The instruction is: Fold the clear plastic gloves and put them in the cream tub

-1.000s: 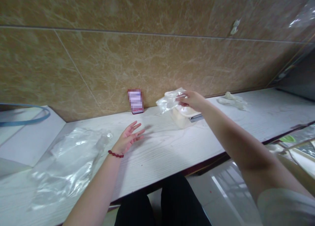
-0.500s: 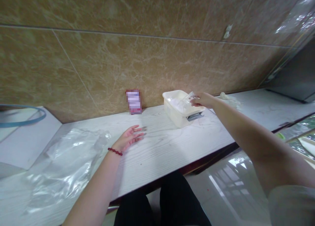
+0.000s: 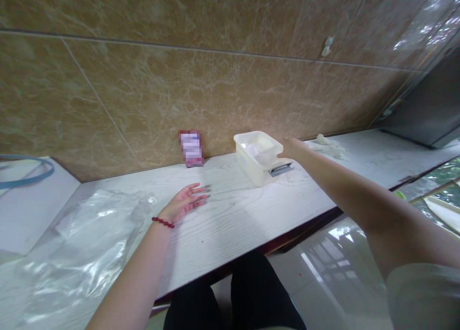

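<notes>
Right hand point(image 3: 289, 147) beside the tub point(image 3: 248, 167); fingertips now hidden, grip unclear; left hand point(image 3: 182, 204) stays loosely spread

The pale desk point(image 3: 230, 219) bears a box point(image 3: 28, 215), clear plastic point(image 3: 95, 234), a phone point(image 3: 191, 148), a cream bin point(image 3: 251, 169) and a crumpled bundle point(image 3: 328, 147).

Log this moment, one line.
left hand: open, empty, over white wood-grain table | right hand: at right end of cream rectangular plastic bin, fingertips hidden | clear plastic sheeting: left
</notes>
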The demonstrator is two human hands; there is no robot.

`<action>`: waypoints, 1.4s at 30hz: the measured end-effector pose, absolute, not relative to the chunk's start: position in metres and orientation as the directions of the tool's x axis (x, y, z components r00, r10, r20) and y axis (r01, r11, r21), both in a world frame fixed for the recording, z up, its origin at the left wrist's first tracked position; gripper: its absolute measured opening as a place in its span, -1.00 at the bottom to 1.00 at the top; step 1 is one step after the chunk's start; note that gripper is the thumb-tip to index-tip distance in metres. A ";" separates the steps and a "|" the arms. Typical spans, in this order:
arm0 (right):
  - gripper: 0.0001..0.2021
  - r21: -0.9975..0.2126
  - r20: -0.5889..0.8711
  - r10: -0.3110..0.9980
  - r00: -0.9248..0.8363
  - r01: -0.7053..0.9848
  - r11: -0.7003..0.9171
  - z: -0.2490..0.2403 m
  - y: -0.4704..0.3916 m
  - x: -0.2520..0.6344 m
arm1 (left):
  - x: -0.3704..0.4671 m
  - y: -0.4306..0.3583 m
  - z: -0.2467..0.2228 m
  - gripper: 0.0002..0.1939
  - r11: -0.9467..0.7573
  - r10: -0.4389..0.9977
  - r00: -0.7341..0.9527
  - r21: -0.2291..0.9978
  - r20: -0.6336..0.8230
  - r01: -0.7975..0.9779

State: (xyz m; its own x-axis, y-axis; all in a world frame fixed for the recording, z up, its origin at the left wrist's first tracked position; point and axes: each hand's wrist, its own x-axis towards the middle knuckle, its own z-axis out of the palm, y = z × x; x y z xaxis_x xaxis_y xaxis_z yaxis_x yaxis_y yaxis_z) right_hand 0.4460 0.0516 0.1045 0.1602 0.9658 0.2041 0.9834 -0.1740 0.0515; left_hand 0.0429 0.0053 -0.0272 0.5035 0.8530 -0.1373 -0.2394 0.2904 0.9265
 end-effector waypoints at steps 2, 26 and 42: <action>-0.47 0.142 0.182 0.968 0.170 0.970 -0.197 0.107 0.049 0.449 | 0.043 0.005 -0.026 -0.53 0.292 0.854 0.501 0.926 -0.141 -0.238; -0.86 -0.666 0.356 0.934 -0.022 0.695 0.271 0.001 0.001 0.210 | 0.047 0.007 -0.051 -0.66 -0.054 0.936 0.352 0.996 0.025 0.073; -0.82 -0.713 0.412 0.910 -0.039 0.609 0.348 -0.038 0.025 0.201 | 0.011 -0.038 0.012 -0.72 -0.340 0.906 0.422 0.627 0.018 0.701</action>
State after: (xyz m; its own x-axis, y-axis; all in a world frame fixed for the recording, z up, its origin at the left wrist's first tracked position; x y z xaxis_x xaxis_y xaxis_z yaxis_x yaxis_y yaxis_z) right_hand 0.2013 0.0246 -0.0380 -0.0390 0.9105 0.4117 0.6090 0.3483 -0.7126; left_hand 0.0110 -0.0378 0.0117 0.4224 0.9062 0.0183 0.7012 -0.3395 0.6269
